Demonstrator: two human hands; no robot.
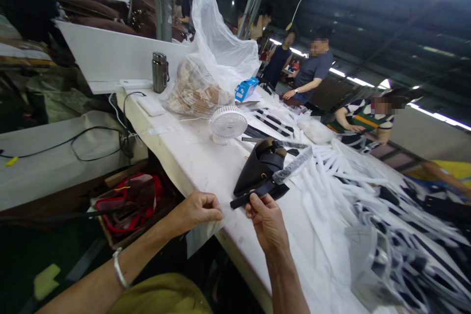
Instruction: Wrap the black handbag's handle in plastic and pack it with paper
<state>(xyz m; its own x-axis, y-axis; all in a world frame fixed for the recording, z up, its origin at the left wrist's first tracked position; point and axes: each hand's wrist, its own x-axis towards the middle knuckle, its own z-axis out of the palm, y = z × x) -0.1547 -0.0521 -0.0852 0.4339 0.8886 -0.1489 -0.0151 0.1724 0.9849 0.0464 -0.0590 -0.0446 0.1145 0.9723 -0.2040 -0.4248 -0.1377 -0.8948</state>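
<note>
A black handbag point(257, 169) with a gold-coloured metal fitting lies on the white-covered table point(184, 154). Clear plastic wrap point(293, 164) covers part of its handle or strap. My right hand point(267, 221) pinches a flat black strap point(243, 200) at the bag's near side, and the strap's end points left. To the left of that end, my left hand point(204, 210) is closed, with thumb and fingertips together. Just under it hangs a translucent sheet point(201, 238); whether the fingers grip it I cannot tell.
Beyond the bag stand a small white fan point(228, 124), a steel flask point(159, 72) and a large clear plastic bag point(198, 86). White strips point(327, 176) and black-and-white straps point(397, 255) cover the right side. A red bag point(132, 201) sits below left. Several people work farther back.
</note>
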